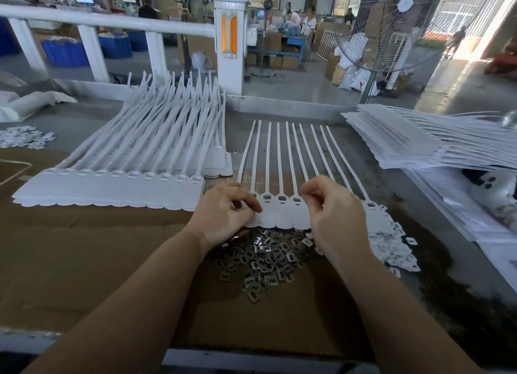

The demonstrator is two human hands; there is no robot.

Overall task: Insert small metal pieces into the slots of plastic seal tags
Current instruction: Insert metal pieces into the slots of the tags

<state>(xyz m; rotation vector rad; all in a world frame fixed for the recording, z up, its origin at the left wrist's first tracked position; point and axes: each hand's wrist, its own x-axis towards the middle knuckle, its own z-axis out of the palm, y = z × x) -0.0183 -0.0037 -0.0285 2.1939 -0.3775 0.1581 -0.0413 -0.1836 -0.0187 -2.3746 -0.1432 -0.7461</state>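
A strip of joined white plastic seal tags lies in front of me, its long tails fanning away. Below it a heap of small square metal pieces is spread over the brown cardboard. My left hand has its fingers curled at the strip's left end, thumb and fingertips on the leftmost tags. Over the strip's right half, my right hand pinches thumb and forefinger together above a tag's slot; whatever sits between them is too small to make out. Some slots between my hands look dark.
A stack of tag strips lies at the left, another pile at the right. Small white plastic caps are heaped right of the metal pieces, more at far left. A white railing and a fan stand behind the table.
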